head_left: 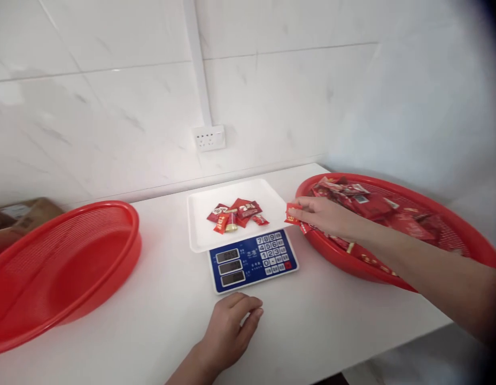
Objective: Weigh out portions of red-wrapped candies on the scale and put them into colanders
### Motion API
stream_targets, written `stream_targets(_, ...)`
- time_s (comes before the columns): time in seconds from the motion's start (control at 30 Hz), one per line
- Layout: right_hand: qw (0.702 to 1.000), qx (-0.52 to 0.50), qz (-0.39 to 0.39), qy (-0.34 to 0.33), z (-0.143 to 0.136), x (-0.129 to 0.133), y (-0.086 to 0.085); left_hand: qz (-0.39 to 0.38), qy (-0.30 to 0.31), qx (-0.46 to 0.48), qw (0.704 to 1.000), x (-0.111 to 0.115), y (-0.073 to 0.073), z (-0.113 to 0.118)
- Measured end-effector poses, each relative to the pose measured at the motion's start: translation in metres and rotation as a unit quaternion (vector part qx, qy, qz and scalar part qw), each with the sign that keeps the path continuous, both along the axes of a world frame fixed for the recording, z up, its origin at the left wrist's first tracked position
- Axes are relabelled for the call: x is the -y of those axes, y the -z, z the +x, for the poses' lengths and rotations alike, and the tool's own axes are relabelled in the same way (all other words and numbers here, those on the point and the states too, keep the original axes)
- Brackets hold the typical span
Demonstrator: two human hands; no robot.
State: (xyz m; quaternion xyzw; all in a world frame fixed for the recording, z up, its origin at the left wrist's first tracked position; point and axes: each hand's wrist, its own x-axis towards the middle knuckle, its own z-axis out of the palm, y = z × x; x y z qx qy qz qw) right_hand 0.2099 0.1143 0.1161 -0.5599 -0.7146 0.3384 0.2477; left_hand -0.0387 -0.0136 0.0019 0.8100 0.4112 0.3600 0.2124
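Note:
My right hand pinches red candy packets between the scale's tray and the right basket, over the basket's near-left rim. On the white tray of the blue electronic scale lies a small heap of red wrapped packets with one gold-coloured piece. My left hand rests on the table just in front of the scale, its fingers curled loosely, thumb and forefinger slightly apart, with nothing in them. Many red packets fill the red basket at the right.
At the left stands a red basket with nothing seen inside. Behind it is a cardboard box. The white table meets a tiled wall carrying a socket and a cable duct.

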Motion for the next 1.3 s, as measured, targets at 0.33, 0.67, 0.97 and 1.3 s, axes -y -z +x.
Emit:
stream_targets(0.33, 0.997, 0.046, 0.038, -0.043, -0.038, -0.001, 0.008, 0.000, -0.001, -0.008, 1.000, 0.001, 0.001, -0.003)
stream_targets(0.67, 0.912, -0.183, -0.276, -0.242, -0.029, 0.080, 0.097, -0.008, 0.039, -0.028, 0.999, -0.001, 0.005, -0.001)
stream_targets(0.97, 0.847, -0.248, -0.373, -0.287, -0.043, 0.076, 0.126, 0.017, 0.000, -0.007, 1.000, -0.006, 0.009, -0.003)
stream_targets(1.3, 0.870, -0.201, -0.382, -0.238, -0.048, 0.082, 0.128, 0.102, -0.557, -0.252, 0.784, -0.016, -0.067, -0.140)
